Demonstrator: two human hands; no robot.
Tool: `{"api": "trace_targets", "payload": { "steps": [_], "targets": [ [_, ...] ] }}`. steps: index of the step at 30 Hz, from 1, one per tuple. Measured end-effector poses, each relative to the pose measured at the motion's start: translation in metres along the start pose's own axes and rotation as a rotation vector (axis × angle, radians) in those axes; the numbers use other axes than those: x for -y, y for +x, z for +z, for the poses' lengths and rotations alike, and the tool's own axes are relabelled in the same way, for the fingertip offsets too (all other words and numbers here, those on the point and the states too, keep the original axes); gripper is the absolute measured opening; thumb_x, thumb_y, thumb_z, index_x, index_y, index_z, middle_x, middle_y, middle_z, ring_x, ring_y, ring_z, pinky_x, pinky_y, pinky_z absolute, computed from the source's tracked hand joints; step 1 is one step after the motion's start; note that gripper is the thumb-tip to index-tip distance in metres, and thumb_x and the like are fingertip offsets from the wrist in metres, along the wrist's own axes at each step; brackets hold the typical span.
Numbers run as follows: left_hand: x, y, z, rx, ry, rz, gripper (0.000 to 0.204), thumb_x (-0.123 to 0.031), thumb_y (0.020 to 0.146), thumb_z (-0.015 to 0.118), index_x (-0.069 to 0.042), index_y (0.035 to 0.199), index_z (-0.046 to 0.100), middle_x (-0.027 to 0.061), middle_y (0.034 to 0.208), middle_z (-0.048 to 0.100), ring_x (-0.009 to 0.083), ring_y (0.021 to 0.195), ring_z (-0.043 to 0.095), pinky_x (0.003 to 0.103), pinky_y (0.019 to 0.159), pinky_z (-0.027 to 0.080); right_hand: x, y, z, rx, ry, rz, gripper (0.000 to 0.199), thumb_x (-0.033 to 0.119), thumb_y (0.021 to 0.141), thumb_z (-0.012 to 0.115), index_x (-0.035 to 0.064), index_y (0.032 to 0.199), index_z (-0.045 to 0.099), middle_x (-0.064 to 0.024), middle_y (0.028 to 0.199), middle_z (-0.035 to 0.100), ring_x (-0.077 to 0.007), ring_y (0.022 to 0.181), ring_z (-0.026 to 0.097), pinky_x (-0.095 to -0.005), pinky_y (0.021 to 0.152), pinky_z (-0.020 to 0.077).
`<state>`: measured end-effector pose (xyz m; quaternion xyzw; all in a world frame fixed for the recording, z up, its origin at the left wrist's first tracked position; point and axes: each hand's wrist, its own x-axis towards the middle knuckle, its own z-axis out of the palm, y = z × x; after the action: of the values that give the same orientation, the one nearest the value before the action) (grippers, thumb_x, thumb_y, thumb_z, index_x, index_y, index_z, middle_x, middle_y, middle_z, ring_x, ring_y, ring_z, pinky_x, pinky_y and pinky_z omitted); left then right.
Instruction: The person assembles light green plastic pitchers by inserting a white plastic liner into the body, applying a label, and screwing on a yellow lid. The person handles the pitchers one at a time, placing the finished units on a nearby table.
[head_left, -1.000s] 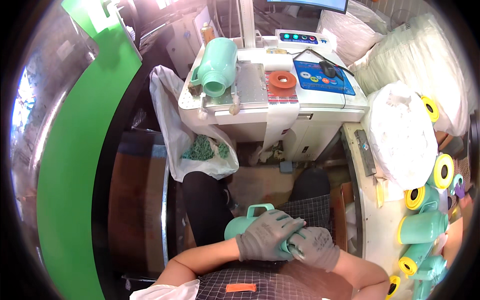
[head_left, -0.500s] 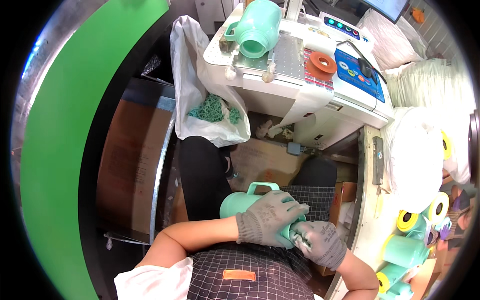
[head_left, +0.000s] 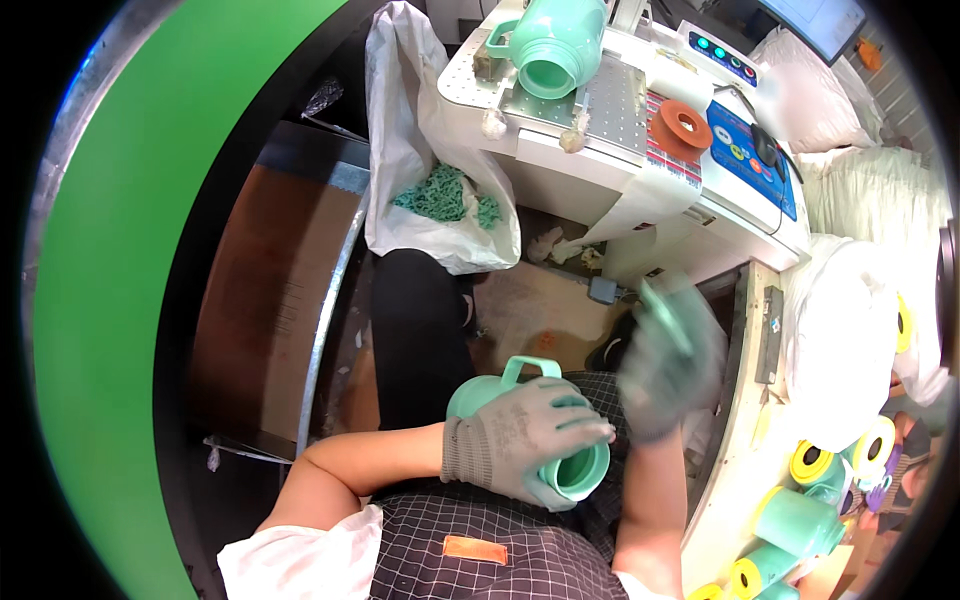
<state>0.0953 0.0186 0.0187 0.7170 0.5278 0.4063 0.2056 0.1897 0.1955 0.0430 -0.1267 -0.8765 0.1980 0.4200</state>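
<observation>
A mint-green plastic jug body [head_left: 478,392] with a loop handle lies on its side across my lap, its round open mouth facing right. My gloved left hand [head_left: 530,430] is wrapped over it just behind the mouth, with the fingers closed on it. My gloved right hand [head_left: 665,380] is up and apart from the jug, to its right, and smeared by motion. A light-green thing [head_left: 668,318] shows at its fingers, too blurred to name.
A second mint-green jug body [head_left: 560,45] lies on the white machine [head_left: 625,110], beside an orange tape roll [head_left: 682,128]. A white sack [head_left: 400,150] holds green shavings. Several green jugs with yellow rims [head_left: 800,522] lie at the right, near another person's hand.
My right hand has left the jug's mouth and moved up and away, with the green thing at its fingers. The mouth now shows open. My left hand stays on the jug.
</observation>
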Motion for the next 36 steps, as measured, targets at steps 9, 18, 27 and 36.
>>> {"api": "trace_targets", "payload": {
  "steps": [9, 18, 27, 36],
  "targets": [
    [-0.012, 0.007, -0.023, -0.029, 0.064, -0.108, 0.074, -0.04, 0.071, 0.092, -0.011, 0.133, 0.064, 0.0131, 0.122, 0.069, 0.0361, 0.117, 0.066, 0.05, 0.103, 0.052, -0.035, -0.027, 0.043, 0.081, 0.251, 0.333, 0.063, 0.021, 0.089, 0.083, 0.0001, 0.144, 0.06, -0.0238, 0.14, 0.063, -0.0403, 0.126, 0.064, -0.0477, 0.109, 0.052],
    [0.03, 0.039, -0.054, -0.027, -0.719, -0.43, 0.089, -0.014, 0.061, 0.095, 0.0, 0.138, 0.053, 0.0146, 0.127, 0.067, 0.0245, 0.113, 0.069, 0.04, 0.098, 0.056, -0.026, -0.186, -0.104, -0.279, -0.039, 0.773, 0.019, 0.013, 0.092, 0.078, -0.0023, 0.082, 0.074, -0.0153, 0.106, 0.076, -0.0312, 0.095, 0.072, -0.0399, 0.085, 0.0569],
    [0.043, 0.055, -0.009, 0.174, -0.426, -0.473, 0.08, -0.02, 0.06, 0.083, 0.0, 0.133, 0.059, 0.0116, 0.12, 0.07, 0.0213, 0.103, 0.068, 0.037, 0.092, 0.056, -0.022, -0.274, -0.189, -0.63, -0.328, 1.067, 0.024, 0.017, 0.097, 0.077, 0.0042, 0.116, 0.072, -0.0116, 0.109, 0.071, -0.0211, 0.084, 0.07, -0.034, 0.078, 0.0568],
    [0.029, 0.062, -0.024, 0.197, -0.53, -0.45, 0.086, -0.018, 0.062, 0.096, 0.001, 0.137, 0.057, 0.013, 0.125, 0.071, 0.0219, 0.108, 0.071, 0.038, 0.095, 0.058, -0.052, -0.268, -0.237, -0.797, -0.39, 0.865, 0.015, 0.015, 0.101, 0.073, 0.0004, 0.104, 0.074, -0.0063, 0.1, 0.073, -0.0139, 0.08, 0.067, -0.0298, 0.074, 0.0546]
  ]
}}
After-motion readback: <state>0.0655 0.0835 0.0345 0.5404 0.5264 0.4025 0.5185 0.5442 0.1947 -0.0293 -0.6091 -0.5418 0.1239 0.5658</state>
